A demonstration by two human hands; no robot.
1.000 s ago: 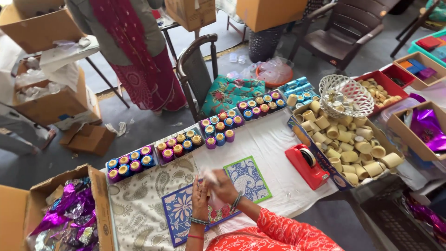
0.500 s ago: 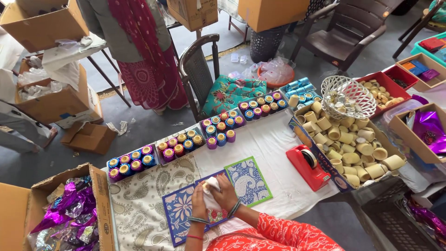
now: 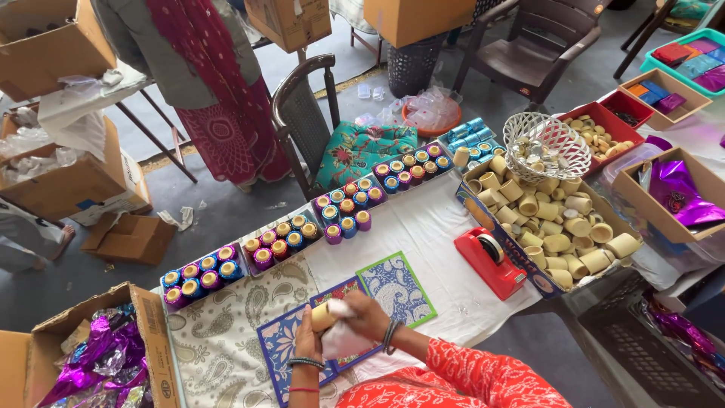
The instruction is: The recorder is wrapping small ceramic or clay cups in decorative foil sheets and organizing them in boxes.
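Here, my left hand (image 3: pixel 308 341) grips a small cream cylinder (image 3: pixel 323 316), fingers curled around its lower part so that only the top end shows above them. My right hand (image 3: pixel 368 317) presses a crumpled white sheet (image 3: pixel 343 336) against the cylinder's side; the fingers are bent and close together on the sheet (whether the thumb pinches it cannot be told, since the sheet hides it). Both hands are held together just above the near edge of the table (image 3: pixel 423 227), over a row of patterned blue squares (image 3: pixel 396 287) lying flat on the white cloth. Beyond these squares, trays of wrapped cylinders (image 3: pixel 343 214) in pink, purple, blue and gold run in a diagonal line across the table. To my right stands a red tape dispenser (image 3: pixel 489 261), just beside a box of bare cream cylinders (image 3: pixel 555 219), with a white wire basket (image 3: pixel 545 146) resting at the box's far end. To my left, an open cardboard box of purple foil (image 3: pixel 91 363) sits by the table's corner. Another person in a red patterned garment (image 3: pixel 219 91) stands beyond the table, near a dark chair (image 3: pixel 306 113) with a floral cushion.
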